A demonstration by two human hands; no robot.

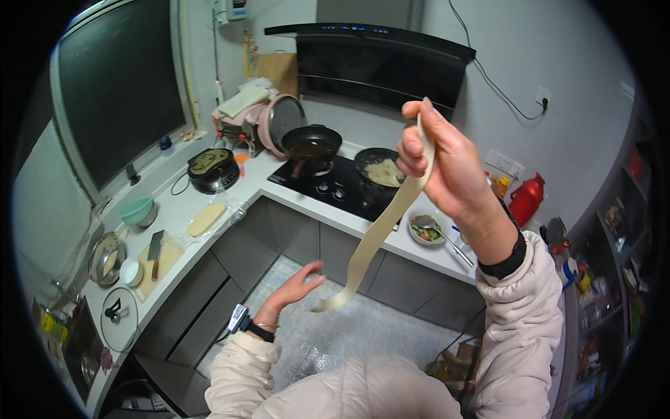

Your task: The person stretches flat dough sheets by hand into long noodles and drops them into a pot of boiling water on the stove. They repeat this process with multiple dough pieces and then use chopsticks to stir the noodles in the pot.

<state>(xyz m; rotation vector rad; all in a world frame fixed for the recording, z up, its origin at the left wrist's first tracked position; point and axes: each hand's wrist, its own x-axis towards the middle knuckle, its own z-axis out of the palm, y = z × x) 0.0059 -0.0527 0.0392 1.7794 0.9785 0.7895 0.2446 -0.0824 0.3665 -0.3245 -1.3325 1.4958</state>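
My right hand [445, 157], raised high, pinches one end of a long flat strip of dough [384, 214] between thumb and fingers. The strip hangs down to the left, its lower end curling over the floor. My left hand [296, 285] is lower, left of that loose end, with fingers apart and nothing in it. Behind the right hand, a black pan [379, 170] with pale dough pieces sits on the right burner. A black wok [311, 144] with dark liquid stands over the left burner. An oval slab of dough [207, 219] lies on plastic film on the left counter.
A cleaver [155, 249] lies on a cutting board [170, 259], near bowls and a glass lid [119, 319]. An electric griddle [213, 173] stands in the corner. Right of the hob is a bowl of chopped food [425, 230] with a spoon; beyond stands a red flask [526, 199].
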